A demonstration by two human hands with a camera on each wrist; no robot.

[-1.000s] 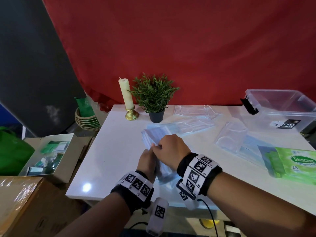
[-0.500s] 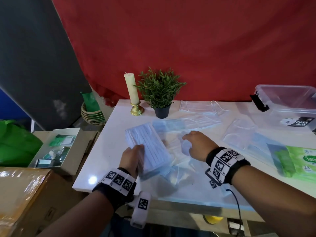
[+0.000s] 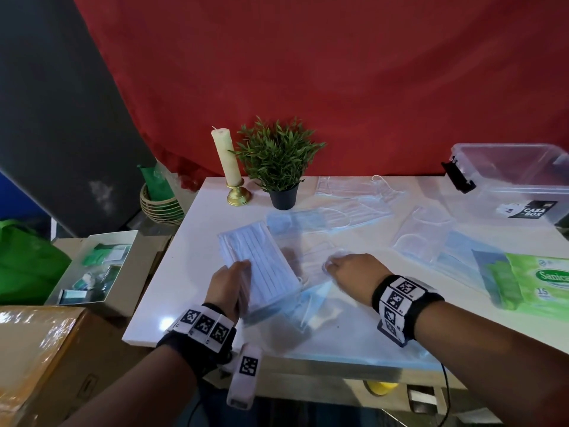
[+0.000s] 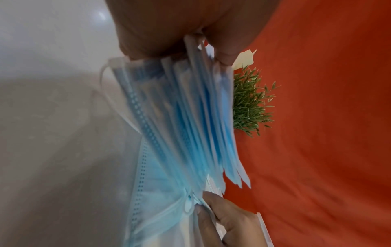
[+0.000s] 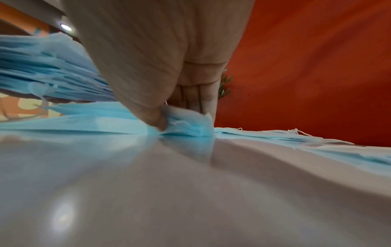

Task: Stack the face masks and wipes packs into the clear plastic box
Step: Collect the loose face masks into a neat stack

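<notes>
My left hand (image 3: 229, 280) grips a thick stack of face masks (image 3: 258, 261) by its near end, held just above the white table (image 3: 184, 272); in the left wrist view the stack (image 4: 180, 117) fans out blue below the palm. My right hand (image 3: 348, 271) pinches the edge of a loose mask (image 5: 186, 123) lying on the table, thumb and fingers closed on its corner. More loose masks (image 3: 354, 208) lie spread across the table's middle and back. A green wipes pack (image 3: 538, 278) sits at the right edge. The clear plastic box (image 3: 517, 180) stands open at the back right.
A cream candle (image 3: 228, 161) on a brass holder and a potted plant (image 3: 277, 158) stand at the table's back left. A cardboard box (image 3: 40, 359) and an open carton (image 3: 92, 266) of small items sit left of the table. Red cloth hangs behind.
My hands came apart: the left hand kept the mask stack and moved left, while the right hand let go of it, moved right and took hold of a loose mask on the table.
</notes>
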